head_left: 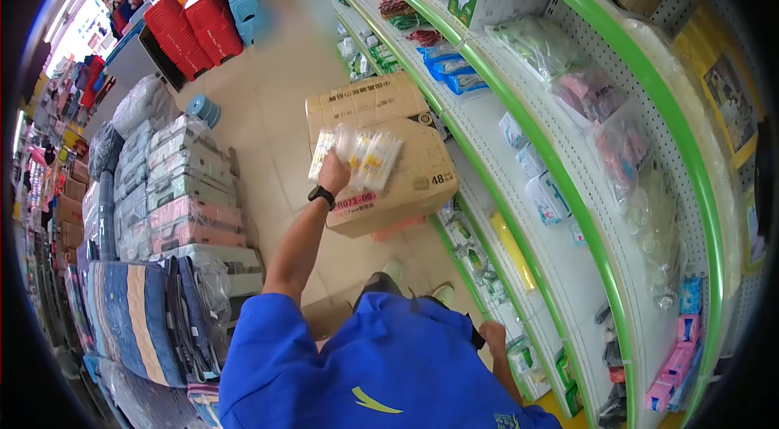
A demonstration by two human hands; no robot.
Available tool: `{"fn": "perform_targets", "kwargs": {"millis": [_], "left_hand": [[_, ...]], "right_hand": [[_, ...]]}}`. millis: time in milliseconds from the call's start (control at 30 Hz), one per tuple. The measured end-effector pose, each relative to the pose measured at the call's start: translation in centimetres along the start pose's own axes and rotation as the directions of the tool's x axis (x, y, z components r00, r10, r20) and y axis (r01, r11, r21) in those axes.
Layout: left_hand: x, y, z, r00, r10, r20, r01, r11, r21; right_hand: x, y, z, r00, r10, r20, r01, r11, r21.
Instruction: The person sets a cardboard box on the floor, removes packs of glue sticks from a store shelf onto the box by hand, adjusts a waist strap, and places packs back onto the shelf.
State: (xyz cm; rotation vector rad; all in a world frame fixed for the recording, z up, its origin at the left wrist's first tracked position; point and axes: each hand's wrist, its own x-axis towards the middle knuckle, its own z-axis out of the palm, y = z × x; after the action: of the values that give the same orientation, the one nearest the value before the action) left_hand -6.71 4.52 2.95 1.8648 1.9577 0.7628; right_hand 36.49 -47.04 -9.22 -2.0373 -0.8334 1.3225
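Observation:
My left hand [333, 172], with a dark watch on its wrist, reaches out over a large cardboard box [414, 149]. Its fingers are closed on a clear-wrapped white packet [324, 155]. Beside that, more white packets with yellow print [375, 159] lie on the box top. My right hand [492, 333] hangs low at my side near the lower shelves, its fingers curled; whether anything is in them is too small to tell.
Green-edged shelves [560, 177] with bagged goods curve along the right. Wrapped storage boxes [195, 185] and folded bedding [134, 319] are stacked at left. Red stools [213, 27] and a blue stool [243, 13] stand farther back. Tiled floor [272, 92] runs between.

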Motion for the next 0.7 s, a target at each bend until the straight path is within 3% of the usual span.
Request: {"fn": "perform_targets", "kwargs": {"millis": [33,67,100,167,233,267,300,333,367,433,500,533,567,633,700], "left_hand": [[0.9,0.0,0.4,1.0,0.006,-0.009,-0.005,0.999,0.042],[1.2,0.4,0.6,0.999,0.039,-0.007,-0.038,0.999,0.035],[1.6,0.7,0.9,0.998,0.057,-0.018,-0.056,0.996,0.074],[2.1,0.5,2.1,0.994,0.1,-0.034,-0.093,0.984,0.15],[2.5,-1.8,3.9,0.961,0.275,-0.021,-0.262,0.936,0.237],[2.7,-1.3,3.5,0.969,0.226,0.096,-0.242,0.945,0.221],[2.5,-0.6,3.6,0.981,0.179,0.081,-0.192,0.959,0.211],[2.1,0.3,3.0,0.985,0.158,0.074,-0.169,0.97,0.177],[1.8,-0.8,4.0,0.957,0.289,-0.039,-0.271,0.93,0.248],[1.8,-0.4,3.5,0.987,0.156,0.05,-0.163,0.925,0.342],[1.0,3.4,0.9,0.996,0.068,0.065,-0.086,0.942,0.325],[1.4,6.0,-0.2,0.987,0.155,0.037,-0.159,0.94,0.302],[1.5,8.3,-1.3,0.973,0.232,0.004,-0.223,0.934,0.28],[1.0,13.0,-4.1,0.914,0.398,-0.075,-0.38,0.907,0.182],[1.3,20.7,-7.6,0.808,0.556,-0.196,-0.561,0.827,0.034]], "right_hand": [[0.6,4.9,0.6,0.965,-0.261,-0.003,0.229,0.851,-0.473],[-0.9,4.1,0.1,0.909,-0.361,0.207,0.388,0.555,-0.736],[-0.7,11.4,0.5,0.98,-0.144,0.133,0.188,0.887,-0.422],[-4.3,4.2,0.2,0.992,0.119,0.046,-0.114,0.99,-0.088],[-6.2,5.9,0.4,0.988,0.149,0.039,-0.147,0.988,-0.055],[-7.4,7.3,0.8,0.986,0.166,0.012,-0.166,0.986,-0.017],[-7.5,10.1,1.5,0.939,0.342,0.035,-0.341,0.91,0.235],[-7.6,12.6,2.1,0.86,0.507,0.058,-0.471,0.745,0.472],[-7.9,10.6,2.8,0.783,0.622,-0.007,-0.515,0.654,0.553],[-6.9,10.8,3.4,0.781,0.624,-0.001,-0.531,0.665,0.525],[-5.7,9.4,3.6,0.798,0.603,0.001,-0.532,0.704,0.47],[-5.5,8.9,3.6,0.827,0.561,-0.041,-0.48,0.742,0.468],[-4.2,10.1,3.0,0.905,0.404,0.133,-0.419,0.798,0.432],[-2.7,8.7,2.9,0.939,0.336,0.08,-0.345,0.926,0.153],[-1.3,6.8,2.1,0.914,0.404,0.02,-0.397,0.884,0.246]]}}
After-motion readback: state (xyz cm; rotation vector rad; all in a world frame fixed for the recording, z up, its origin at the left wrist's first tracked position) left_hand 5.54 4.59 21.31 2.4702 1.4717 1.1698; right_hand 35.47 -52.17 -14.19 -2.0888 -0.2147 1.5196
